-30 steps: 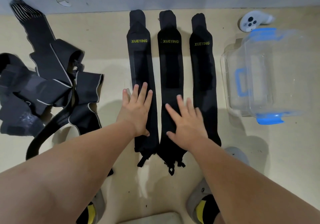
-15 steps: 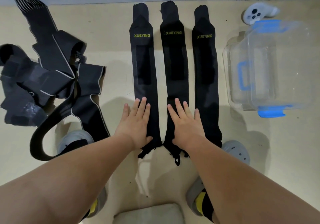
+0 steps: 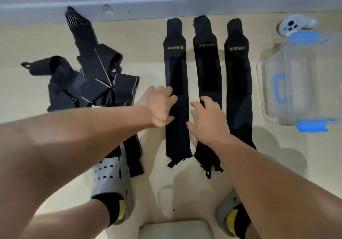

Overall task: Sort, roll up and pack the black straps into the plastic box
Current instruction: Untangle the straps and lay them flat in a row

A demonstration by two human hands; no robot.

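Three long black straps marked XUEYING lie flat side by side on the floor: the left strap (image 3: 175,68), the middle strap (image 3: 207,66) and the right strap (image 3: 238,83). My left hand (image 3: 159,107) rests on the left edge of the left strap, about halfway along it, with bent fingers. My right hand (image 3: 208,122) lies on the middle strap with loosely bent fingers. Neither hand lifts a strap. A tangled pile of black straps (image 3: 88,83) sits to the left. The clear plastic box (image 3: 296,83) with blue latches stands to the right.
A grey wall ledge (image 3: 166,5) runs along the far ends of the straps. A white controller (image 3: 292,25) lies behind the box. My two feet in grey shoes (image 3: 111,179) stand near the straps' near ends, and a pale cushion (image 3: 175,229) is at the bottom edge.
Both hands have moved from the near ends of the left and middle straps up to about their middles, and their fingers have gone from flat to bent. The camera view shifted.
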